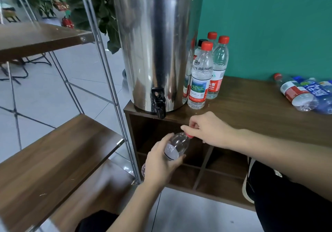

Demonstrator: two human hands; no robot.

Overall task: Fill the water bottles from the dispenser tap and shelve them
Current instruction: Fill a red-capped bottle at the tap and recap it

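Now the left hand (pixel 161 161) gripped the clear bottle (pixel 177 147) mid-body, tilted below the tap (pixel 159 102); right hand (pixel 208 129) pinched its red cap (pixel 189 135). Thin plastic looked light and squashy. Beyond, capped bottles (pixel 203 73) stood beside the dispenser (pixel 154 48).

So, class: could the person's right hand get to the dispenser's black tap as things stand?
Probably yes. The tap hangs off the cabinet's front edge with nothing before it, just above the right hand. But that hand pinches the red cap of the bottle, so it isn't free.
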